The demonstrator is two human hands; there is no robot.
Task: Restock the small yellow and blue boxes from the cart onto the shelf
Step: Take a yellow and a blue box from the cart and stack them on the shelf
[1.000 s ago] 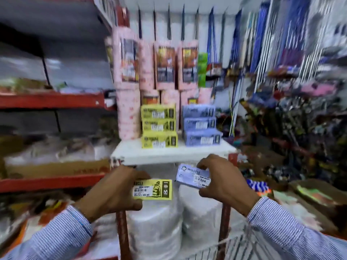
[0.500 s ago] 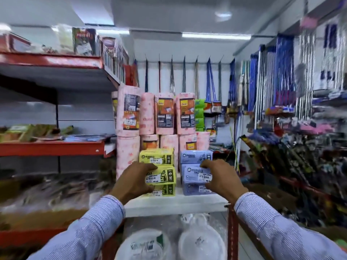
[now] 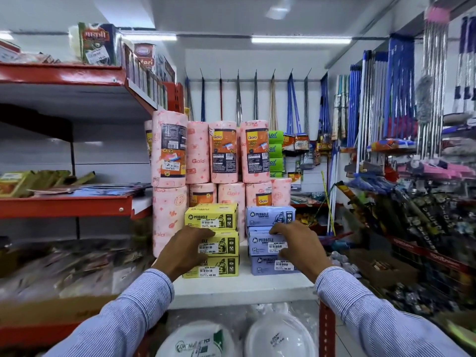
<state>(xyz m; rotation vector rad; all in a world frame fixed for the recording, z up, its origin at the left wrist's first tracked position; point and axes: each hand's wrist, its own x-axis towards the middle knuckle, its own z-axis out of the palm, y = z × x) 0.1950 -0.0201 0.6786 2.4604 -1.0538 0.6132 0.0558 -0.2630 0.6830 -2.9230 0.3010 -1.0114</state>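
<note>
On the white shelf (image 3: pixel 242 287) stand a stack of small yellow boxes (image 3: pixel 211 216) and, to its right, a stack of small blue boxes (image 3: pixel 270 215). My left hand (image 3: pixel 184 252) grips a yellow box (image 3: pixel 222 245) against the front of the yellow stack at mid height. My right hand (image 3: pixel 300 247) grips a blue box (image 3: pixel 265 245) the same way against the blue stack. Another yellow box (image 3: pixel 216 267) and another blue box (image 3: pixel 273 265) show just below the held ones. The cart is out of view.
Pink kitchen-towel rolls (image 3: pixel 224 153) are stacked right behind and left of the boxes. Red shelves (image 3: pixel 67 204) with goods run along the left. Mops and brooms (image 3: pixel 386 99) hang on the right. Wrapped white plates (image 3: pixel 280 336) sit under the shelf.
Both hands have risen from below the shelf edge and carried the yellow and blue boxes forward up to the fronts of the two stacks. The view has tilted upward.
</note>
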